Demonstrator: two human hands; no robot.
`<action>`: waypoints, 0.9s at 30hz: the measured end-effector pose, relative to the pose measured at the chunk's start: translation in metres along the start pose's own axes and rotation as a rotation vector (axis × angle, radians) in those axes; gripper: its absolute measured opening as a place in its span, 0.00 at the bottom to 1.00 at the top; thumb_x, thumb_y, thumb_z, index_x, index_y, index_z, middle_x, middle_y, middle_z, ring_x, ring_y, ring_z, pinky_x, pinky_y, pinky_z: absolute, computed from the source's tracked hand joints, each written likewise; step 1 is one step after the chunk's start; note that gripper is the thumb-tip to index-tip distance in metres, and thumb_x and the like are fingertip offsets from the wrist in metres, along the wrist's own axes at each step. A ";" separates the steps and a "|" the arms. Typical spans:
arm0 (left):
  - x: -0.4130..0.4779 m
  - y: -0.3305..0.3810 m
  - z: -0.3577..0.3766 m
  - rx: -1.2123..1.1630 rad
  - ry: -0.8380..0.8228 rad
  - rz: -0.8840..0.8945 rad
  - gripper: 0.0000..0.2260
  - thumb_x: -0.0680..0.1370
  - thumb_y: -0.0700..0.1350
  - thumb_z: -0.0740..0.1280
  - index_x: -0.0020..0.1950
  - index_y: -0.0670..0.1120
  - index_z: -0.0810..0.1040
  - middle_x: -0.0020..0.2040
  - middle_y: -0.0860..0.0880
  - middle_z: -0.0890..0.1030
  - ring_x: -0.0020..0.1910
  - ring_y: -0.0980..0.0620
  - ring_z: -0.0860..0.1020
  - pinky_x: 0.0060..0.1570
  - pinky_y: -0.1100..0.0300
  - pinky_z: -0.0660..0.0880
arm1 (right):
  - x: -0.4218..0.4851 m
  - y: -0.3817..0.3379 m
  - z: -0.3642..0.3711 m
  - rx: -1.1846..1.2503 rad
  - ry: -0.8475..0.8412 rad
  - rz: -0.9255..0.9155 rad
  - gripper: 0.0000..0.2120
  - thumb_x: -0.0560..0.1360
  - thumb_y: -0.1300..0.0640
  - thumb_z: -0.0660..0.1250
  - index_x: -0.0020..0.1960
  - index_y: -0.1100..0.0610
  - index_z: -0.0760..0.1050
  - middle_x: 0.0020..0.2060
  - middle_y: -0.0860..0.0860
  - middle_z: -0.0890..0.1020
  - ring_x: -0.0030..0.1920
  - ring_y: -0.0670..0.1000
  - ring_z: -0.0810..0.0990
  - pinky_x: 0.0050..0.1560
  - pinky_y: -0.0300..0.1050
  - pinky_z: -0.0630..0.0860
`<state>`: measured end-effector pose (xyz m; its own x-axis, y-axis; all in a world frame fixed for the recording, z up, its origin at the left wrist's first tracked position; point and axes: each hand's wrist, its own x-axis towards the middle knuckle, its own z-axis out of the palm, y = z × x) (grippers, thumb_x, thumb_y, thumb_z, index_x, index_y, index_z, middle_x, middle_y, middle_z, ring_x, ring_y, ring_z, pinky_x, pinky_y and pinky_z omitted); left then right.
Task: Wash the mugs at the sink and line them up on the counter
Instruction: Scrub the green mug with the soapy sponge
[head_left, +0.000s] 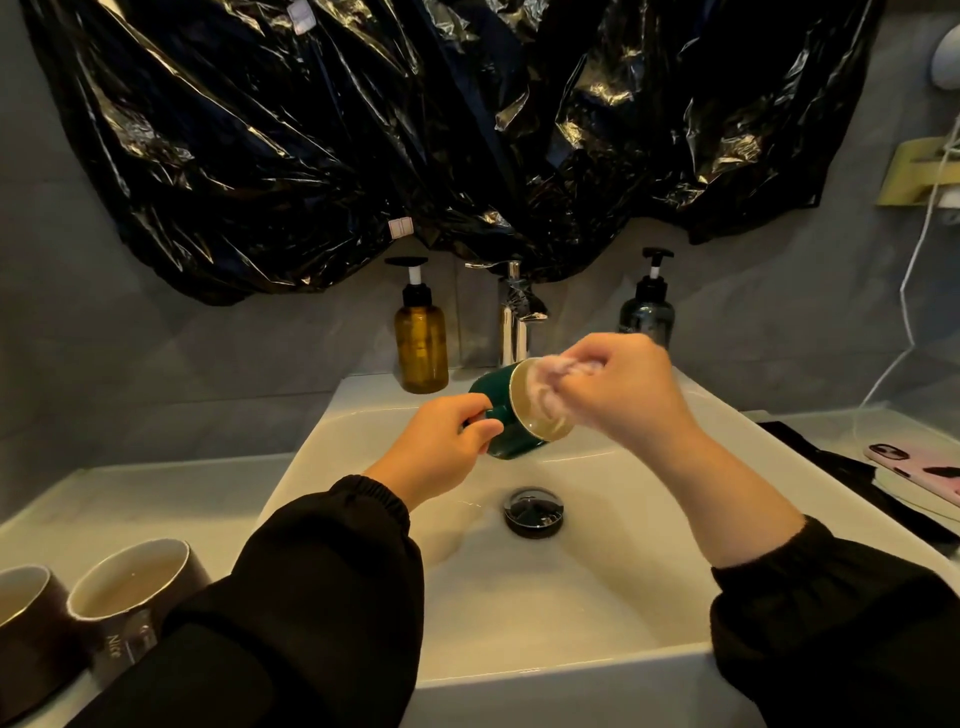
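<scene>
One glossy green mug (492, 389) in left hand (441, 444), crumpled cloth (543, 376) in right hand (623, 397).

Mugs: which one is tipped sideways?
The green mug, which the left hand holds over the sink; the dark mug lettered Nice and the dark mug left of it stand upright on the counter.

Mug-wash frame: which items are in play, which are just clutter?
In play: left hand, green mug, right hand, cloth, sink, faucet, dark mug, second dark mug.
Lying about: amber bottle, grey bottle, phone, black plastic, cable.
</scene>
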<state>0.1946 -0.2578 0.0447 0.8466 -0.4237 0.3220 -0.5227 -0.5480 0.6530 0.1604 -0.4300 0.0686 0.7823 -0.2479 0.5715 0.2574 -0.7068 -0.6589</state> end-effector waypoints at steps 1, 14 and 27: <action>0.000 0.001 0.000 0.012 0.008 0.018 0.09 0.81 0.42 0.60 0.41 0.46 0.72 0.37 0.49 0.74 0.36 0.56 0.71 0.35 0.70 0.67 | -0.002 -0.004 0.007 -0.125 -0.052 -0.018 0.05 0.72 0.58 0.68 0.41 0.57 0.83 0.33 0.53 0.81 0.35 0.52 0.78 0.33 0.43 0.74; -0.003 0.005 0.000 0.024 0.036 0.081 0.08 0.80 0.41 0.60 0.42 0.50 0.72 0.39 0.53 0.74 0.39 0.58 0.72 0.36 0.74 0.67 | 0.008 -0.009 -0.009 0.226 -0.635 0.299 0.05 0.76 0.67 0.64 0.48 0.63 0.79 0.43 0.54 0.76 0.44 0.51 0.77 0.41 0.40 0.73; -0.003 0.005 0.001 0.026 0.058 0.094 0.09 0.80 0.41 0.61 0.41 0.49 0.72 0.37 0.52 0.73 0.37 0.58 0.71 0.36 0.79 0.67 | 0.003 -0.014 0.003 0.728 -0.490 0.592 0.09 0.78 0.70 0.58 0.50 0.60 0.75 0.40 0.55 0.78 0.38 0.48 0.79 0.34 0.35 0.76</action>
<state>0.1893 -0.2597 0.0460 0.7974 -0.4326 0.4207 -0.6022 -0.5267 0.5999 0.1613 -0.4191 0.0778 0.9958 -0.0137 -0.0900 -0.0892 0.0472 -0.9949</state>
